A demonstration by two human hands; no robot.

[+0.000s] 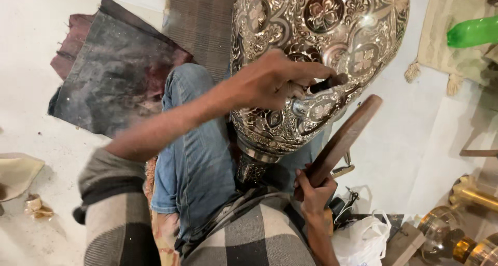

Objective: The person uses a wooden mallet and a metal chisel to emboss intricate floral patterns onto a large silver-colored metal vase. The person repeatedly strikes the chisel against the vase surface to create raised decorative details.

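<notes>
While our left hand [270, 82] pinches the dark chisel [328, 83] against the engraved metal vase [321, 32] lying across our lap, we hold its tip steady. Our right hand [313, 191] grips the wooden mallet [345, 139]; we judge light, square taps best.

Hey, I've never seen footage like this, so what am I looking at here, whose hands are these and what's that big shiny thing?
This is one picture from a camera worn on a person's head, looking down at their own lap and hands. No machine is involved.

The person sits on the floor with a large engraved metal vase lying across their jeans-clad legs. Its surface is covered in flower and leaf patterns.

The left hand presses a small dark tool against the vase, fingers closed in a firm grip. The right hand holds a wooden mallet by its lower end, raised near the tool.

Around them: a dark cloth on the floor at left, a green plastic bottle top right, a white plastic bag and some brass pieces at lower right.
</notes>
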